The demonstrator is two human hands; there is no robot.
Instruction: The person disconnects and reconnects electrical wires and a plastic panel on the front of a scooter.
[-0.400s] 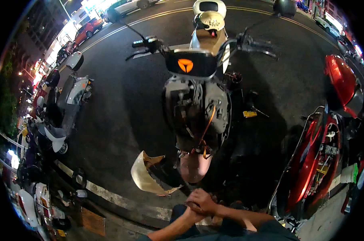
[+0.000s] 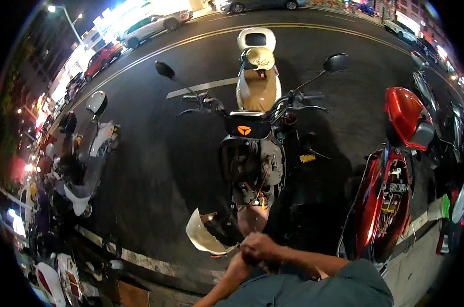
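Dark street [image 2: 150,169] stretched beyond our left grip [image 2: 237,268] and right grip [image 2: 260,246], which met, whether closed around anything we couldn't tell, the scooter [image 2: 252,146] just ahead, a cream panel [image 2: 198,234] just left.

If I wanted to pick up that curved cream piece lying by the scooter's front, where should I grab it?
I'd grip the cream piece by its broad outer edge, coming from the left, probably with the left hand. That edge bulges away from the front mudguard, while the darker, hollow side faces it, leaving less room.
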